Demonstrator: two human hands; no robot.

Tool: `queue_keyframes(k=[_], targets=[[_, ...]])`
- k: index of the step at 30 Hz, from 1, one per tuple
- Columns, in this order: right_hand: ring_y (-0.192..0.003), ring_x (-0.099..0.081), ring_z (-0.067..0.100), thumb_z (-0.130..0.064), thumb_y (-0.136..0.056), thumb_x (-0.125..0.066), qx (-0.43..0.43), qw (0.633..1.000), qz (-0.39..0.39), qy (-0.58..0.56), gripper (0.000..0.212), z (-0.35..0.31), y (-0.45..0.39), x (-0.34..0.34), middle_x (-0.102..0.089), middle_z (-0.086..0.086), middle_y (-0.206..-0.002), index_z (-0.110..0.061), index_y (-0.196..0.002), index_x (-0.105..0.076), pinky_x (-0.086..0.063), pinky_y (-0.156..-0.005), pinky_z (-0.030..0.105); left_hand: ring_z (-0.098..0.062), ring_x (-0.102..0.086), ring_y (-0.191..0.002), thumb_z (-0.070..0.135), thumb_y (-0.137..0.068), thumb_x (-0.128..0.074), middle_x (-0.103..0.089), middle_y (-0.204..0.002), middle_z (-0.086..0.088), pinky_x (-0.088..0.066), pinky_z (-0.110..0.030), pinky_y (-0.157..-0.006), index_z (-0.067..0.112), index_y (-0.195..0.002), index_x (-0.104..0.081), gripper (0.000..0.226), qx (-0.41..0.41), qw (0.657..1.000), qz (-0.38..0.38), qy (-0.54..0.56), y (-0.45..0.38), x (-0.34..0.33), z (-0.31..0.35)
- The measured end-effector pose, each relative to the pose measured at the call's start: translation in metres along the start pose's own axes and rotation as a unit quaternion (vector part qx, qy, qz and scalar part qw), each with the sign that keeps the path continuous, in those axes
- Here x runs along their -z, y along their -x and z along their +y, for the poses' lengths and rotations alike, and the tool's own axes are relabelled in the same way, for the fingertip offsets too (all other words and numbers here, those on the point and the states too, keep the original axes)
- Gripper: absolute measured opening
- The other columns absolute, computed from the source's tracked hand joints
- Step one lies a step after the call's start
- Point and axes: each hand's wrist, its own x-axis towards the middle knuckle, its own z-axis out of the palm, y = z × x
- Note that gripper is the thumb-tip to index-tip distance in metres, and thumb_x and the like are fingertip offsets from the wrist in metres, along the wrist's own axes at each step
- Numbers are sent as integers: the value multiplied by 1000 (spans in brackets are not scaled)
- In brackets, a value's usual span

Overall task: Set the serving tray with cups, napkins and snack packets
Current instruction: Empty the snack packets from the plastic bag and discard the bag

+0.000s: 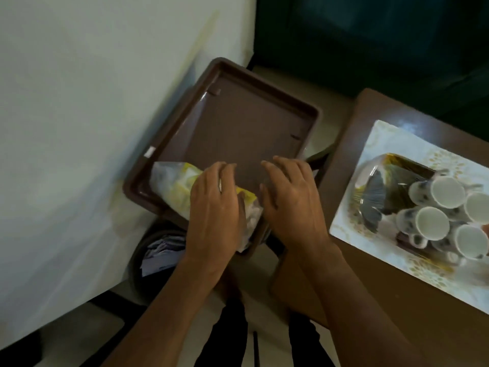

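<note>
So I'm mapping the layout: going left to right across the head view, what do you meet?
White cloth → snack packet → left hand → right hand → patterned tray → cups.

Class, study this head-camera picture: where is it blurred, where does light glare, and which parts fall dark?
Head view: the white surface on the left is streaked with motion blur; glare sits on the brown tray at its far rim and on the patterned tray by the cups; the top right corner and the floor are dim.
</note>
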Motion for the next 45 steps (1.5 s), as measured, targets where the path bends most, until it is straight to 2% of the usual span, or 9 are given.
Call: queue_keyframes(k=[4, 12, 19, 24, 30, 33, 36, 38, 45], targets=[[-130, -54, 34, -14, -98, -67, -2, 1000, -25, -14, 43, -20, -11, -22, -63, 16, -138, -5, -139, -62, -49, -108, 45, -31, -54, -137, 13, -97, -69, -53, -149, -16, -48, -45, -114, 7, -147, -49, 54, 11, 1000, 1, -4, 3, -8, -31], [-124, -61, 27, -45, -98, -66, -64, 972, -212, -80, 57, -36, -35, -62, -64, 4, -136, -19, -146, -51, -50, -98, 39, -32, -57, -134, 9, -94, -57, -56, -143, -17, -53, -46, -111, 4, -142, -52, 48, 13, 998, 11, 63, 2, -19, -62], [-75, -69, 24, -48, -85, -80, -194, 948, -203, -152, 40, -29, -51, -59, -72, 9, -80, -9, -87, -70, -53, -65, 41, -23, -45, -144, 15, -98, -72, -47, -153, -10, -44, -33, -117, 8, -147, -48, 56, 50, 982, 7, 179, -8, -17, -69], [-72, -70, 14, -38, -84, -84, -229, 945, -35, -233, 26, -26, -53, -38, -70, -6, -75, -14, -90, -74, -57, -65, 34, -19, -47, -139, 27, -99, -72, -46, -149, -7, -48, -31, -111, 11, -145, -49, 54, 120, 959, 83, 243, -13, -8, -64], [-91, -78, 17, -28, -89, -82, -278, 862, 139, -401, 26, -31, -51, -16, -79, 1, -99, -11, -108, -74, -66, -79, 47, -4, -67, -114, 38, -99, -70, -67, -126, 8, -59, -27, -95, 23, -135, -60, 40, 235, 865, -10, 443, -27, 4, -44], [-91, -74, 10, -29, -89, -82, -223, 903, 162, -329, 26, -40, -40, -13, -76, -2, -101, -13, -108, -74, -64, -78, 30, 2, -71, -109, 44, -98, -68, -74, -121, 10, -59, -18, -87, 26, -133, -63, 40, 234, 810, -55, 535, -35, 9, -34], [-83, -69, 4, -22, -90, -81, -146, 939, 130, -282, 15, -52, -25, -21, -74, -2, -96, -14, -101, -76, -54, -71, 11, -17, -72, -121, 56, -91, -61, -75, -131, -3, -60, -40, -101, 19, -139, -62, 61, 244, 694, -136, 663, -40, 10, -32], [-83, -72, 4, -15, -91, -79, -133, 937, 73, -314, 9, -57, -18, -27, -77, -4, -93, -14, -100, -79, -57, -73, 15, -29, -72, -122, 61, -88, -59, -74, -131, -12, -58, -48, -103, 13, -139, -63, 70, 269, 647, -165, 694, -41, 10, -33], [-97, -75, 7, 6, -90, -66, -118, 923, -55, -362, 33, -48, -13, -32, -81, -1, -101, -11, -116, -78, -63, -90, 33, -26, -80, -104, 40, -93, -78, -82, -114, -6, -65, -44, -88, 17, -127, -70, 42, 335, 690, -127, 628, -37, -4, -43]])
